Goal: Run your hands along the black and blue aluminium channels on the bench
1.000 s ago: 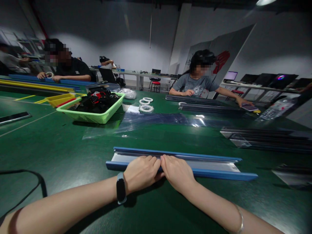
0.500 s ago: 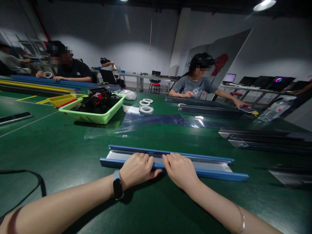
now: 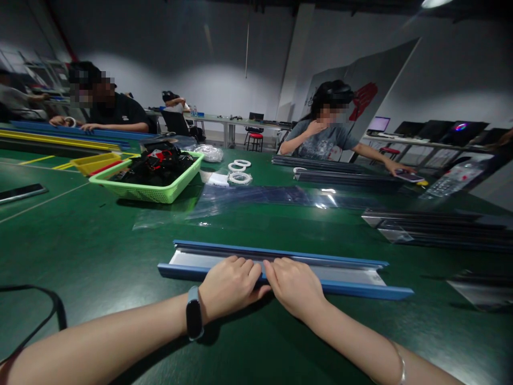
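Note:
A long blue channel profile (image 3: 360,287) with a pale inner face lies crosswise on the green table in front of me. My left hand (image 3: 232,283) is closed over its near edge, left of the middle, fingertips curled inside the channel and out of sight. Right beside it, my right hand (image 3: 294,283) grips the same near edge, its thumb close to the left hand's fingers. Beyond the profile lies a clear plastic sheet (image 3: 256,200).
A green basket (image 3: 172,190) of black parts stands at the back left by a yellow tray (image 3: 90,164). White tape rolls (image 3: 239,178) lie behind the sheet. Dark profiles (image 3: 441,227) and a plastic bottle (image 3: 455,179) are at right. Two people sit across the table.
Both hands stay on the near edge and sit slightly closer together. The person across at right has raised one hand to the face. My view has shifted slightly.

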Tool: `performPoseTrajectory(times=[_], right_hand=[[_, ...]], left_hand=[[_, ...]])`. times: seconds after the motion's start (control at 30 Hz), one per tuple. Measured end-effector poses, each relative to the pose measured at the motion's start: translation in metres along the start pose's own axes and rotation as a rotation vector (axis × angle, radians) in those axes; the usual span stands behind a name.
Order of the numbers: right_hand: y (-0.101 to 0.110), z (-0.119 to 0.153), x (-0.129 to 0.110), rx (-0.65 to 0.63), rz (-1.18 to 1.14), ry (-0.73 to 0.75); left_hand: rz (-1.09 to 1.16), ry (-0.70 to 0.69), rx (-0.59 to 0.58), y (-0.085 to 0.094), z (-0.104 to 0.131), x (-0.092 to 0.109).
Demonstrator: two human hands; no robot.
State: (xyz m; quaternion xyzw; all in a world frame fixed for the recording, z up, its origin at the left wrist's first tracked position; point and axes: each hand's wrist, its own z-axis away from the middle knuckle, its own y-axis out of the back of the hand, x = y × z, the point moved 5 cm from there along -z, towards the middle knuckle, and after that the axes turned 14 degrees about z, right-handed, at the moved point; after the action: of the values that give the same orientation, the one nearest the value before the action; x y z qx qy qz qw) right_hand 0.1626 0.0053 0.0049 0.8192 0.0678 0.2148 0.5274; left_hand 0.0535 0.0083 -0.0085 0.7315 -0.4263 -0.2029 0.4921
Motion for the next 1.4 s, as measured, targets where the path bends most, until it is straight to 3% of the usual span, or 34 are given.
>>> performPoseTrajectory(times=[0.43,0.97,1.4], right_hand=[[-0.0031,-0.0021,-0.0043,0.014,0.072,0.078],[-0.004,0.0006,-0.0018,-0.025,0.023,0.05],[-0.0052,0.0032,-0.002,0.09,0.037,0.039]], left_hand=[[-0.025,-0.022,-0.026,0.0003,-0.001,0.0006],[-0.042,-0.007,-0.063,-0.0007,-0.0012,0.001],[-0.042,-0.018,-0.034,-0.0011,-0.0015,0.0011]])
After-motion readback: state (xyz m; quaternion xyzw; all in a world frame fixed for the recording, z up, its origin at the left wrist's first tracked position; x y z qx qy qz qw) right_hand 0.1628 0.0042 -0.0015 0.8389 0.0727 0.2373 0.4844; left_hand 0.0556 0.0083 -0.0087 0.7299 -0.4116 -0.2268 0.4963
